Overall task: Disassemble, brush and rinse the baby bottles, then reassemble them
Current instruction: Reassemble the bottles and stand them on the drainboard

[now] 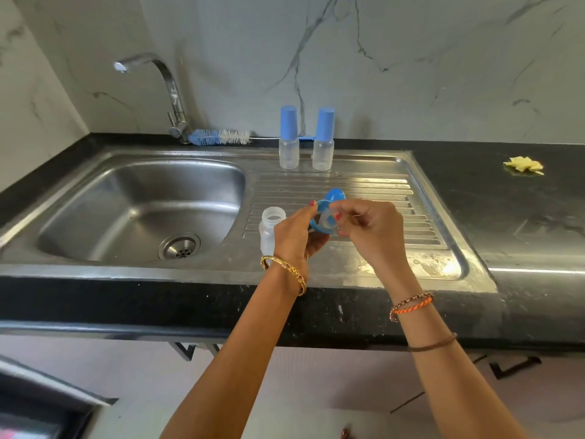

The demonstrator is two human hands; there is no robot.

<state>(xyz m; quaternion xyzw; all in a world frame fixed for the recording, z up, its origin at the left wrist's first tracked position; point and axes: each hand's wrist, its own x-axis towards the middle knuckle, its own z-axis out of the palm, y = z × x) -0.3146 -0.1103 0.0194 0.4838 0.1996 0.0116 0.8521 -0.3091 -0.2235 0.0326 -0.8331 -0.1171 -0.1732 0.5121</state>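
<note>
The left hand [296, 231] grips a blue bottle ring [319, 217] steady while the right hand [368, 228] pinches the clear teat [327, 218] inside it, likely pulling it free. An open bottle [270, 231] stands just left of the fingers.

Sink basin [133, 204] at 9 o'clock; open bottle [269, 231] on drainboard [380, 198] centre; two capped bottles [305, 137] at 12; brush [218, 136] behind basin.

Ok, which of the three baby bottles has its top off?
The open bottle at the sink's near edge, beside the left hand. Its threaded neck is bare, while the two bottles by the wall wear blue caps.
</note>
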